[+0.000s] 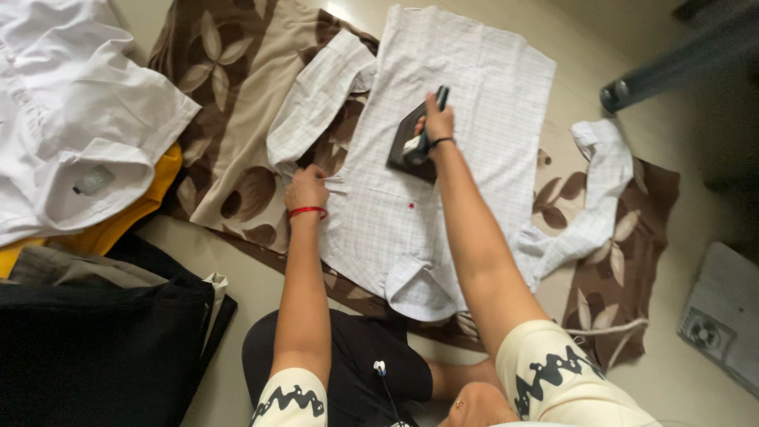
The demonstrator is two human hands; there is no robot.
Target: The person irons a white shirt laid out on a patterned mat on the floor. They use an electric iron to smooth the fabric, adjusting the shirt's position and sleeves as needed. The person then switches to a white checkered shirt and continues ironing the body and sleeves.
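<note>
1. My right hand (437, 122) is grasping the handle of a dark iron (413, 146), fingers clenched around it; a dark band is circling the wrist.
2. The iron is resting flat on the middle of a white checked shirt (458, 95), which is lying spread out with its collar towards me.
3. My left hand (305, 188) is pressing down on the shirt's left edge, just below the armpit, fingers curled onto the cloth and pinning it rather than lifting it; a red bangle (307, 211) is sitting on that wrist.
4. One sleeve (316, 99) is lying folded out to the left of the iron, the other sleeve (597, 198) trailing off to the right.
5. The shirt is lying on a brown blanket (229, 103) with a pale leaf pattern, spread over the floor (253, 292).
6. A white garment (71, 119) is lying crumpled at far left, over a yellow cloth (118, 221).
7. Dark folded clothes (87, 348) are stacked at lower left, well apart from the iron.
8. A grey box (723, 316) is sitting at the right edge.
</note>
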